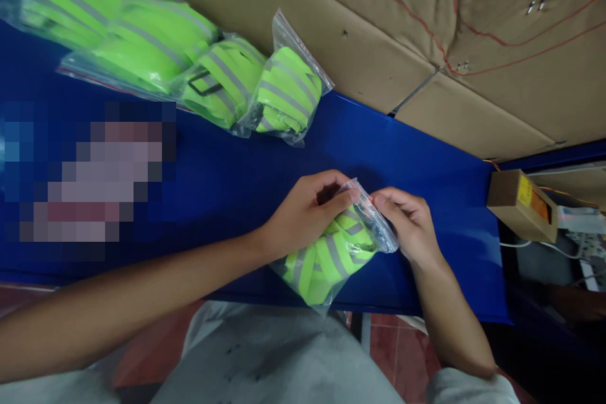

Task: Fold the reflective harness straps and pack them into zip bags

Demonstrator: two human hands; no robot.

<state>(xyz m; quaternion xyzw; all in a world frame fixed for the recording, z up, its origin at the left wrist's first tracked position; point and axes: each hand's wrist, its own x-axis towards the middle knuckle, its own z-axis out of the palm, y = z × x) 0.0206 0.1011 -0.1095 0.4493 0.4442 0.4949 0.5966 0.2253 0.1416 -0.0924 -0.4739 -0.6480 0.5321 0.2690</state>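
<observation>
A clear zip bag [326, 259] holding folded neon-green straps with grey reflective stripes rests at the near edge of the blue table. My left hand [315, 208] pinches the bag's top near the left end of its zip strip, thumb on the front. On the other side of the opening, my right hand [404, 218] grips the zip edge between thumb and fingers. The bag's mouth points up and to the right. Part of the straps lies hidden behind my left hand.
Several similar filled bags [161, 38] lie in a row along the table's back edge, the rightmost bag [288, 91] having its flap up. Brown covered panels [331, 12] rise behind the blue table [227, 183]. A small cardboard box [521, 205] stands right. A pixelated patch covers the left.
</observation>
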